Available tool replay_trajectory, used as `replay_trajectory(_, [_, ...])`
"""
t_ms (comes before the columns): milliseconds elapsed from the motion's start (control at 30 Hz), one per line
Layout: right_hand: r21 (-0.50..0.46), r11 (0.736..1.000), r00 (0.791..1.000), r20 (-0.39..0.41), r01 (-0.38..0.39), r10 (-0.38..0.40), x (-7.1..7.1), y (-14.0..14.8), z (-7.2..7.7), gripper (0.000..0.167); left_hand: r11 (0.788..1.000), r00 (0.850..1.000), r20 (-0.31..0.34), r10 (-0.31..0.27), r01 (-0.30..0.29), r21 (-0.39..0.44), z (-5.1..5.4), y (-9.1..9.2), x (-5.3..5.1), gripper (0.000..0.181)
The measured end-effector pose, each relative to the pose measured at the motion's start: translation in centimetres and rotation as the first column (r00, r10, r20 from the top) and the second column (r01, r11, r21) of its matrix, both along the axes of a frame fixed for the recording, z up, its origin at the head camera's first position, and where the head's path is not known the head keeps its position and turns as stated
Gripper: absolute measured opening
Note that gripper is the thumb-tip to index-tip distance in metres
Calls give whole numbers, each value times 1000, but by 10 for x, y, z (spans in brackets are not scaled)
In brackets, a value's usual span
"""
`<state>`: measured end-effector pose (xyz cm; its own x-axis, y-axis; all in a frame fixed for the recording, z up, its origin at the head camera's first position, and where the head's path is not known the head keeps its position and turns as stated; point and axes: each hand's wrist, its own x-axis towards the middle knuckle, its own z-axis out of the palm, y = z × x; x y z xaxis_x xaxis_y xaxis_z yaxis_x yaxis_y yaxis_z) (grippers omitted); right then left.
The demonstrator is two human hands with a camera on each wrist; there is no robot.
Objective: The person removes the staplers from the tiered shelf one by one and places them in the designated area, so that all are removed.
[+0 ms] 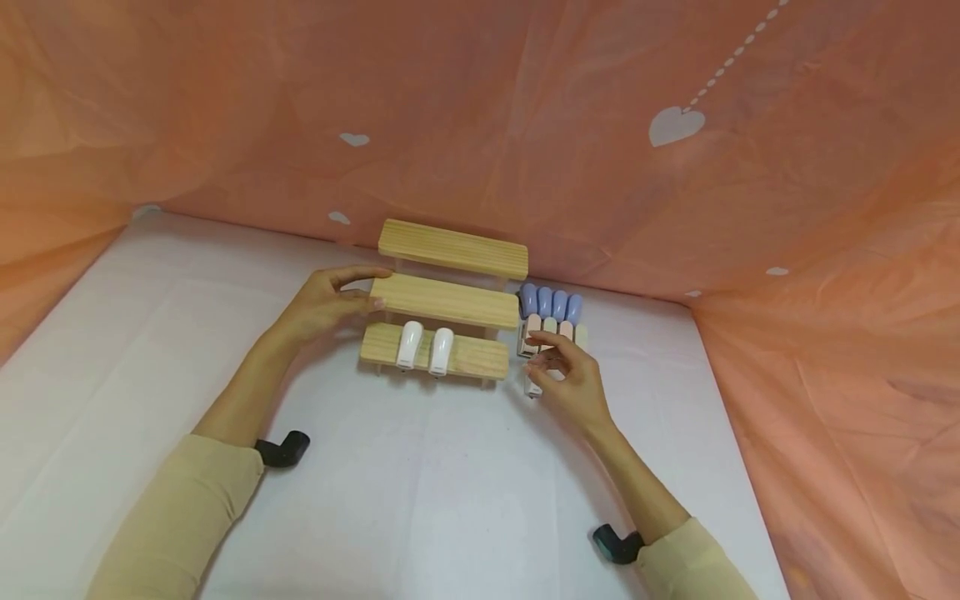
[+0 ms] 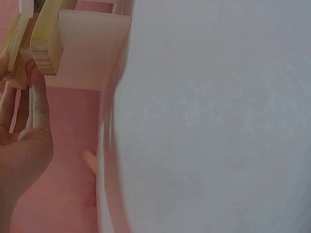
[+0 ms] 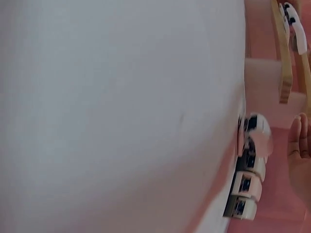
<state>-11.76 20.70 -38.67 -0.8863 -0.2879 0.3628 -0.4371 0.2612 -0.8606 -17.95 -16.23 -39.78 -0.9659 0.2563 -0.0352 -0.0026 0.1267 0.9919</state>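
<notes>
At the left end of the wooden three-step rack [image 1: 442, 302], my left hand [image 1: 318, 304] grips the middle board, thumb below and fingers above. The left wrist view shows its fingers [image 2: 39, 104] against the board's end. My right hand [image 1: 573, 379] hovers beside a white stapler [image 1: 533, 387], thumb and index finger apart; the fingers partly cover the stapler. In the right wrist view that hand [image 3: 302, 145] stands apart from a white stapler [image 3: 259, 124]. Two white staplers [image 1: 411, 344] lie side by side on the lowest board.
Right of the rack sit a row of blue-purple staplers [image 1: 552, 304] and a row of pink and pale green ones [image 1: 566, 330]. An orange cloth wall [image 1: 450, 108] with white hearts rises behind the white table [image 1: 420, 500]. Black wrist devices [image 1: 283, 450] are worn on both arms.
</notes>
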Motion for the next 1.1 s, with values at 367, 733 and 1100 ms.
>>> replay_trajectory(367, [-27, 996, 997, -26, -80, 79, -13, -12, -24, 47, 1000, 1000, -2, 2, -2, 21, -3, 1, -1, 53])
replay_trajectory(733, [-86, 978, 981, -44, -191, 188, -8, -39, -5, 47, 999, 999, 1, 35, -35, -29, 0, -1, 1, 51])
replay_trajectory(1100, [-95, 968, 973, -21, -230, 229, -17, -45, -24, 55, 1000, 1000, 7, 14, -14, -13, 0, 0, 0, 52])
